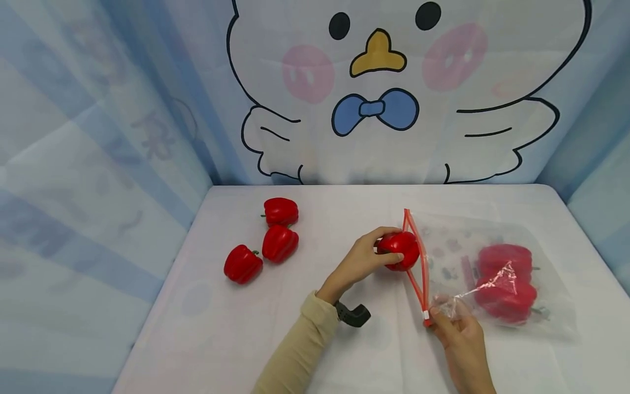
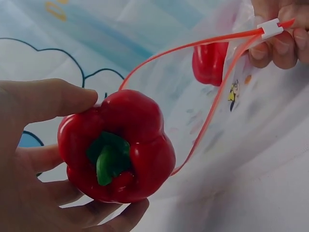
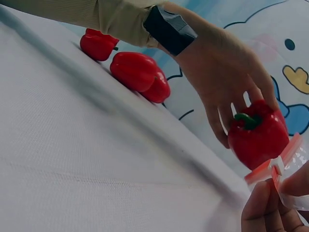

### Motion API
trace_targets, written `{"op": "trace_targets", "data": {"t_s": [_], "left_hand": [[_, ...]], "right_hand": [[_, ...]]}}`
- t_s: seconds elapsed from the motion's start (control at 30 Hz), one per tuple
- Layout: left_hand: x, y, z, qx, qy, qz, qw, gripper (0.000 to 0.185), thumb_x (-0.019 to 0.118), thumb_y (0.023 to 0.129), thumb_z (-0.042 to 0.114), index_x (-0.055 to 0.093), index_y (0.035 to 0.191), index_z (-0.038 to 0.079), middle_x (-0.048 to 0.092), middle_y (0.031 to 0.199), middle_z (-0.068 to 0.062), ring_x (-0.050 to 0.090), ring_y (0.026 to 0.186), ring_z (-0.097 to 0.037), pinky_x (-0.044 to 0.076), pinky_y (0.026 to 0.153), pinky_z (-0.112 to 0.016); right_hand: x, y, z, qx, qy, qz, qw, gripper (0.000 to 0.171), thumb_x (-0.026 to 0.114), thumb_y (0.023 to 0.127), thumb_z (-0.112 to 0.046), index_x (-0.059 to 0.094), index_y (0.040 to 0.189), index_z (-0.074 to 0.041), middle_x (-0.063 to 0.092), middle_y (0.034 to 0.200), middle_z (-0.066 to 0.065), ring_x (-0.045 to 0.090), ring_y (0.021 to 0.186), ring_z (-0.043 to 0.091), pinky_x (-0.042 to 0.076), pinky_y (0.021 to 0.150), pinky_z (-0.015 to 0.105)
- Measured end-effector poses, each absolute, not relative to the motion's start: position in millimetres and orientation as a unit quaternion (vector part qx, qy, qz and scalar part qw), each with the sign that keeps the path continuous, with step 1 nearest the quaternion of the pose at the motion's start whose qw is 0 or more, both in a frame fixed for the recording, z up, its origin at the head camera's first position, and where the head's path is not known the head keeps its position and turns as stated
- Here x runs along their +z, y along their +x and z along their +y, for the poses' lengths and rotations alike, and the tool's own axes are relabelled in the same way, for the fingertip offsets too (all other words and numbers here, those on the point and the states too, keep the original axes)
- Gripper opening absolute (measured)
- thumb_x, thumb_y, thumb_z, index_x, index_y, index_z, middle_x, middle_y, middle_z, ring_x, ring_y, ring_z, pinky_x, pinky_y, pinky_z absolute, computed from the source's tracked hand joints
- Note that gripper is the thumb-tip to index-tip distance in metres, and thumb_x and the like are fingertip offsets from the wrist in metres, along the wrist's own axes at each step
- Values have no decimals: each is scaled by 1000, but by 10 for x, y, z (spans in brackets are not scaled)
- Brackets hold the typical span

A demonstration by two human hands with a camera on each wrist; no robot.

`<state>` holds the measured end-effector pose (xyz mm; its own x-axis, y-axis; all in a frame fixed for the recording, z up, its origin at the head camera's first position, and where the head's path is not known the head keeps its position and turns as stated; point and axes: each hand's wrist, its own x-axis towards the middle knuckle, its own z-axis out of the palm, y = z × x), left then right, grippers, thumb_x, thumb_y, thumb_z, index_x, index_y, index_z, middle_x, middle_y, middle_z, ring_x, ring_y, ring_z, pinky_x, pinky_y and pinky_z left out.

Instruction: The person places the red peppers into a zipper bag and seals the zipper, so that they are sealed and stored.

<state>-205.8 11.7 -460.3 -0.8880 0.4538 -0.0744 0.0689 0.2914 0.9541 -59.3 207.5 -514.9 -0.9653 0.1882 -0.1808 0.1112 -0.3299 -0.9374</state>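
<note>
Red and glossy, the bell pepper (image 1: 401, 250) in your left hand (image 1: 361, 261) has deep lobes and a short green stem; your thumb and fingers are curled round it, holding it just above the white table (image 1: 344, 339). In the left wrist view the stem end faces back toward your palm and wrist, so the pepper's stem-to-base axis runs roughly level, with its blunt base turned toward the mouth of the clear zip bag (image 1: 492, 273). The pepper sits right at that mouth, touching or all but touching the red zip strip (image 1: 418, 262); I cannot tell whether any part has crossed the rim.

Your right hand (image 1: 460, 336) pinches the near end of the zip strip by its white slider (image 1: 425, 314), fingers closed on the plastic, lifting that corner so the two red edges bow apart into a narrow opening. The bag lies on the table with its mouth facing left, and two more red peppers (image 1: 504, 279) lie inside at its far, closed end, well apart from the mouth.

Three loose peppers (image 1: 270, 241) lie grouped on the table to your left, well clear of your left hand. Open cloth lies between that group and the bag. The table's right edge is near the bag's closed end, and the cartoon bird backdrop (image 1: 384, 93) stands behind the table's far edge.
</note>
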Motion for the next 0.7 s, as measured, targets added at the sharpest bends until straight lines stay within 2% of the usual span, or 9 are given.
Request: {"op": "trace_targets", "data": {"t_s": [0.53, 0.7], "left_hand": [[-4781, -2213, 270, 573, 209, 764, 211, 59, 76, 93, 27, 56, 148, 28, 58, 148, 0, 55, 123, -9, 58, 90, -23], [-4818, -2226, 349, 569, 217, 765, 210, 62, 78, 93, 23, 54, 150, 24, 57, 150, -2, 56, 128, -12, 56, 93, -21]], "right_hand": [[-5133, -582, 2096, 794, -136, -592, 18, 19, 60, 104, -3, 65, 115, -17, 68, 100, -10, 66, 83, 5, 59, 78, 19], [-5149, -596, 2085, 792, -145, -593, 10, 19, 60, 104, -3, 65, 114, -19, 68, 102, -11, 66, 84, 5, 59, 78, 19]]}}
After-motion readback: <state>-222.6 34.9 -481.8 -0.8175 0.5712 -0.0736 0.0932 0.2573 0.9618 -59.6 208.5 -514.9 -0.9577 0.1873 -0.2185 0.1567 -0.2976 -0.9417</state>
